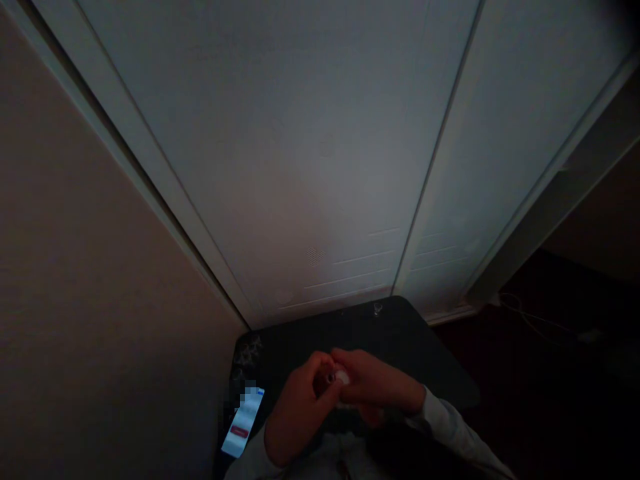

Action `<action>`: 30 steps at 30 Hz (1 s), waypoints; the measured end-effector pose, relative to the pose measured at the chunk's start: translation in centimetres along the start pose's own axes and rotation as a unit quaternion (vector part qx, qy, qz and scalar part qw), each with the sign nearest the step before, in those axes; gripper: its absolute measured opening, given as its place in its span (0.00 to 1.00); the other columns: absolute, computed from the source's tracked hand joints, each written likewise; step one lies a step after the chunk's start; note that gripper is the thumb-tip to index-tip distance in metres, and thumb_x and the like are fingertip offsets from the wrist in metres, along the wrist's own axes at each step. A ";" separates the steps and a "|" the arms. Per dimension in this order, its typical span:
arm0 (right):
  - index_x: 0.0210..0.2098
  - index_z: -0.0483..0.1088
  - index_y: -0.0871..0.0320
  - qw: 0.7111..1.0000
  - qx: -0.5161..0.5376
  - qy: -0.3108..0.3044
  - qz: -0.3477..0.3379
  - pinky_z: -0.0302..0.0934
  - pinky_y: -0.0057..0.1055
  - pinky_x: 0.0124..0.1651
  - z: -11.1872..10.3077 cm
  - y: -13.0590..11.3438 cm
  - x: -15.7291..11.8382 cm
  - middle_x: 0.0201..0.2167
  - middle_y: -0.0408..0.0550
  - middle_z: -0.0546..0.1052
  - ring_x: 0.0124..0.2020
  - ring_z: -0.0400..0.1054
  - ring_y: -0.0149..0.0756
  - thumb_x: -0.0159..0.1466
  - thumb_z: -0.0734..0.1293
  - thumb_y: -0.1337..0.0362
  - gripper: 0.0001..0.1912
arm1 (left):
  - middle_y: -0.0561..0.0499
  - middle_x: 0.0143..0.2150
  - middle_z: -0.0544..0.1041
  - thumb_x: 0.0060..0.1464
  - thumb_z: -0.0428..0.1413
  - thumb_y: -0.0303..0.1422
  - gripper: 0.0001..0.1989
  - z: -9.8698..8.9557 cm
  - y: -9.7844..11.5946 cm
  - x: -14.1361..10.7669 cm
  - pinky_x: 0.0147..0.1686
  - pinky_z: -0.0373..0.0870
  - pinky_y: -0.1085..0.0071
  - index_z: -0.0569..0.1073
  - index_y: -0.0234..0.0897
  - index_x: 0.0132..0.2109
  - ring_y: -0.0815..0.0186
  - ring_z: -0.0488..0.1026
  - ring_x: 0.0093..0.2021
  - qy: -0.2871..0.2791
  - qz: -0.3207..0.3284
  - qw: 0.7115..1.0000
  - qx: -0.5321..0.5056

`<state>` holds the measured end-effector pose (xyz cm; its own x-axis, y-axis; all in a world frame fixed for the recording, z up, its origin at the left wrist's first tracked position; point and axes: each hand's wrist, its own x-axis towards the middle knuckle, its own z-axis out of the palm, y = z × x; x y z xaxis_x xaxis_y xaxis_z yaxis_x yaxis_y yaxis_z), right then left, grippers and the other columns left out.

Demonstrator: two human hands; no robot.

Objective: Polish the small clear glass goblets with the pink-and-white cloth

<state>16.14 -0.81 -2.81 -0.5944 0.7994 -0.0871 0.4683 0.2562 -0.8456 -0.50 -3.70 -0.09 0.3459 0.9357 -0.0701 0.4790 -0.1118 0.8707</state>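
Note:
Near the front of a dark table, my left hand and my right hand meet, fingers curled inward around one small object. A pale, whitish part of the small object shows between the fingertips, with a dark round spot beside it. Its kind is too dim and too covered to make out. Both hands are closed on it, thumbs toward me. Left of my left hand lies a phone with its screen lit and a red button on it.
Clear crumpled plastic lies at the table's left corner. A small transparent piece sits by the far edge. White panelled doors rise behind the table, and a wall stands left. A white cable runs across the dark floor at right.

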 end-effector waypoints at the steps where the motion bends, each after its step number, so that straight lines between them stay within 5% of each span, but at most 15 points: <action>1: 0.33 0.66 0.58 1.000 -0.004 0.017 -0.003 0.54 0.25 0.29 0.1 0.1 0.1 0.29 0.43 0.73 0.29 0.67 0.33 0.54 0.68 0.65 0.09 | 0.56 0.28 0.69 0.55 0.53 0.33 0.05 0.0 0.1 0.0 0.31 0.60 0.73 0.69 0.37 0.38 0.67 0.66 0.29 0.001 0.001 1.000 0.006; 13: 0.32 0.63 0.57 0.971 0.095 0.216 -0.038 0.55 0.26 0.30 1.9 1.2 0.4 0.27 0.39 0.67 0.27 0.61 0.30 0.52 0.67 0.69 0.09 | 0.54 0.32 0.70 0.55 0.54 0.35 0.06 0.1 0.2 0.1 0.35 0.62 0.71 0.70 0.38 0.38 0.66 0.67 0.33 0.055 0.036 0.996 -0.052; 19: 0.33 0.62 0.56 0.948 0.240 0.208 -0.029 0.57 0.24 0.26 1.5 0.5 -0.2 0.28 0.38 0.65 0.26 0.60 0.28 0.51 0.71 0.64 0.14 | 0.55 0.32 0.68 0.55 0.55 0.36 0.07 0.7 -1.2 0.1 0.35 0.64 0.72 0.67 0.38 0.39 0.68 0.67 0.33 0.090 0.041 0.975 -0.198; 24: 0.34 0.58 0.54 0.896 0.414 0.160 -0.016 0.64 0.25 0.22 1.5 -0.2 -0.5 0.29 0.37 0.65 0.24 0.64 0.28 0.47 0.75 0.58 0.23 | 0.55 0.31 0.68 0.54 0.56 0.37 0.08 0.9 -1.0 0.1 0.32 0.64 0.74 0.66 0.38 0.37 0.69 0.66 0.31 0.097 0.037 0.955 -0.278; 30: 0.35 0.58 0.53 0.864 0.472 0.172 -0.026 0.61 0.23 0.18 1.6 -1.2 -0.6 0.27 0.36 0.66 0.19 0.63 0.25 0.46 0.75 0.51 0.27 | 0.56 0.30 0.68 0.52 0.58 0.39 0.11 0.8 -0.3 0.1 0.31 0.64 0.75 0.66 0.39 0.36 0.69 0.66 0.31 0.103 0.051 0.946 -0.302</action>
<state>14.87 -2.43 -2.63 -0.2930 0.9561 -0.0112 -0.3915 -0.1307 -0.9108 0.00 -3.86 -0.75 0.1700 0.9829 0.0711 -0.1174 -0.0514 0.9917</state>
